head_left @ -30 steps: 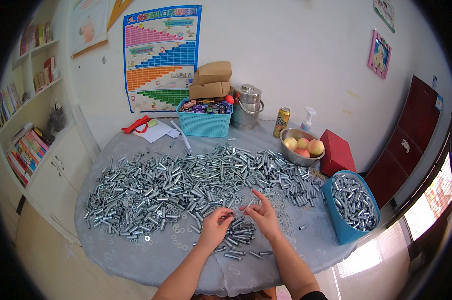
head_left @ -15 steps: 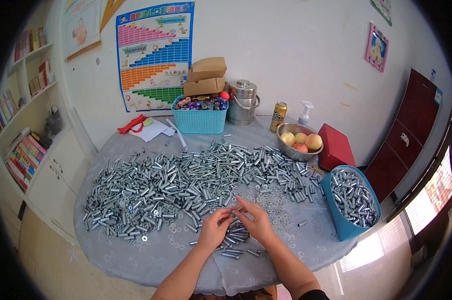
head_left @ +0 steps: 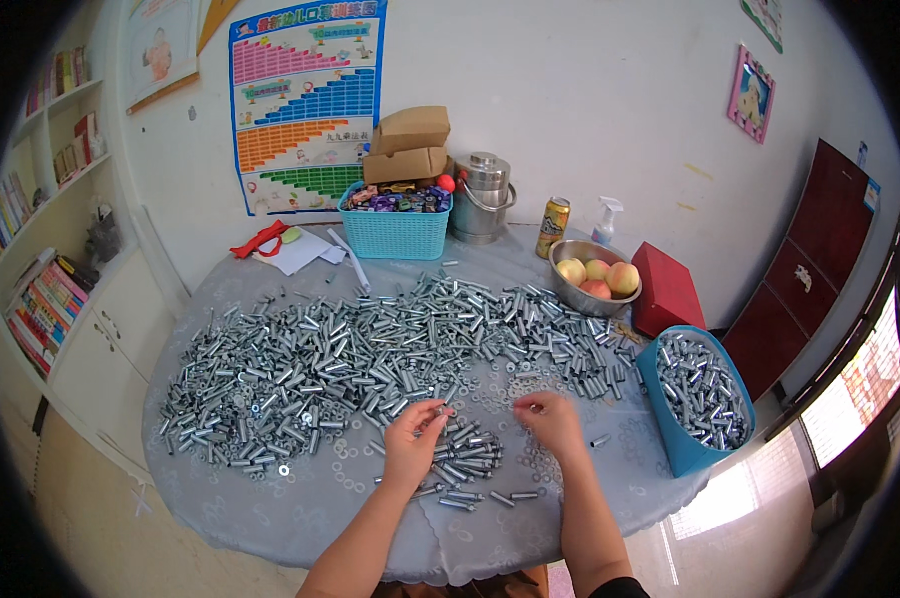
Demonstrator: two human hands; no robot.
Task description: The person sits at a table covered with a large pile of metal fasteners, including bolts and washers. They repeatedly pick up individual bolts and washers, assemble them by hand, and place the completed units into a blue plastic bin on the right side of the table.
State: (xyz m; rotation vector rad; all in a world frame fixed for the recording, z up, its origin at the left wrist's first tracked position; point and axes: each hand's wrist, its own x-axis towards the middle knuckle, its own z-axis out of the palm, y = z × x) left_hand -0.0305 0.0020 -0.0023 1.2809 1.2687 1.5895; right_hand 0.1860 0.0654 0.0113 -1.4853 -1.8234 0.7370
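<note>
My left hand (head_left: pixel 413 444) is closed in a pinch, with a slim silver bolt (head_left: pixel 452 393) standing up from its fingertips. To its right, my right hand (head_left: pixel 553 424) hovers by the scattered flat washers (head_left: pixel 500 391), thumb and fingertips pressed together. Whatever lies between those fingertips is too small to make out. Between and below both hands lies a small heap of silver bolts with sleeves (head_left: pixel 467 460). Beyond them spreads a wide pile of loose silver metal sleeves and bolts (head_left: pixel 310 364).
A blue bin (head_left: pixel 684 466) of metal parts stands at the right, beside a red box (head_left: pixel 667 289). Behind are a steel bowl (head_left: pixel 581 299) of fruit, a can (head_left: pixel 552 227), a spray bottle (head_left: pixel 606 221), a metal pot (head_left: pixel 484 199) and a turquoise basket (head_left: pixel 395 234). Grey cloth covers the table (head_left: pixel 270 518).
My hands, together half a second ago, have come apart. The right moved right toward the washers; the left shifted slightly left with the bolt.
</note>
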